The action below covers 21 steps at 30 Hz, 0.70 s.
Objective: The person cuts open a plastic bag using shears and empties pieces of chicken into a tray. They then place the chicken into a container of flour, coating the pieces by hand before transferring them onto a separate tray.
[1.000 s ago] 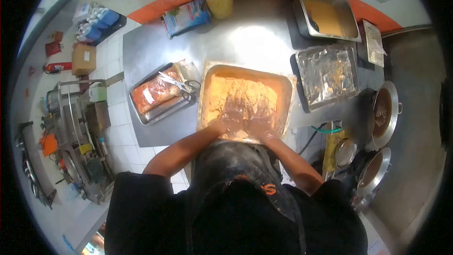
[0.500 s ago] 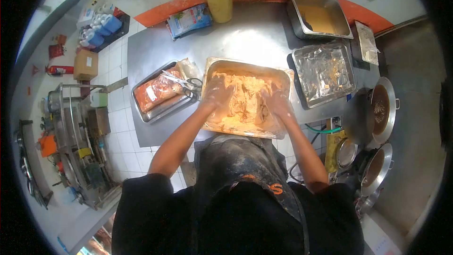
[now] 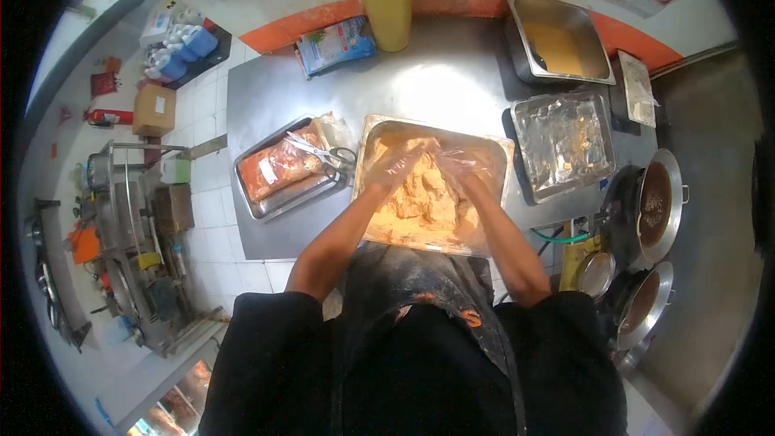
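A deep metal pan (image 3: 510, 173) in front of me holds an orange-tan, flour-coated mass (image 3: 426, 194), heaped and lumpy. Both of my hands are in this pan, in clear plastic gloves dusted with the powder. My left hand (image 3: 397, 165) lies at the far left part of the mass, and my right hand (image 3: 457, 165) is close opposite it on the right. Their fingers point inward at the far side of the heap; glove glare and the coating hide the fingertips. Left of the pan, a tray (image 3: 257, 211) carries a bag of reddish meat (image 3: 273, 168) with scissors (image 3: 311, 148) on top.
A foil-like lined tray (image 3: 563, 145) sits right on the steel table (image 3: 452, 44). Behind it stands a deep pan of yellowish liquid (image 3: 563, 44). A yellow cylinder (image 3: 387, 8) and a blue packet (image 3: 337, 44) are by the wall. Large woks (image 3: 658, 206) stand at far right.
Both hands have moved toward the far side of the pan and closer together over the heap, leaving more of the near mass in view. The camera view has shifted slightly.
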Each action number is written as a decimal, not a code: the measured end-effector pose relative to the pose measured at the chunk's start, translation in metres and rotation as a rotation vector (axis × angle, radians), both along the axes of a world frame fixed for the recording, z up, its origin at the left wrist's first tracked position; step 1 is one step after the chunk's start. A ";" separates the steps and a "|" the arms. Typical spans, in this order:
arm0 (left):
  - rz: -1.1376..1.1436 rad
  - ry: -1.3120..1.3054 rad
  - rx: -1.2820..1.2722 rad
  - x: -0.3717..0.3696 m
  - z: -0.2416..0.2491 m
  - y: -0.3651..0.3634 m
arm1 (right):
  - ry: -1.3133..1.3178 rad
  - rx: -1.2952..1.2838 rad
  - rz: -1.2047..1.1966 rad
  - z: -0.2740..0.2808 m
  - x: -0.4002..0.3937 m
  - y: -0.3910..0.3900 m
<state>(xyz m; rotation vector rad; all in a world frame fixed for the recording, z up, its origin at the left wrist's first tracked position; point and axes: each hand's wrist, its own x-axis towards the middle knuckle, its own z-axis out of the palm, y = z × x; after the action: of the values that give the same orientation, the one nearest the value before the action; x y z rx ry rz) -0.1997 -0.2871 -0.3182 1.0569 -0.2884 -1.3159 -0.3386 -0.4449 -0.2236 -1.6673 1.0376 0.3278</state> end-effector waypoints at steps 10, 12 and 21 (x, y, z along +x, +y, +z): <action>-0.372 -0.936 0.466 -0.014 0.046 0.040 | 0.220 -0.265 0.396 0.092 -0.048 -0.011; -0.395 -1.250 0.598 -0.023 0.126 0.014 | 0.235 -0.341 0.348 0.067 -0.039 -0.009; -0.559 -1.042 0.232 -0.042 0.114 0.063 | 0.091 -0.348 0.591 0.088 -0.071 0.003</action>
<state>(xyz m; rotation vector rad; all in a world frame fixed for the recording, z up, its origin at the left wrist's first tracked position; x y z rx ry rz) -0.2416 -0.2242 -0.2038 1.9008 -1.3048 -1.1724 -0.4093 -0.4418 -0.1355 -2.2834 0.6678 0.6380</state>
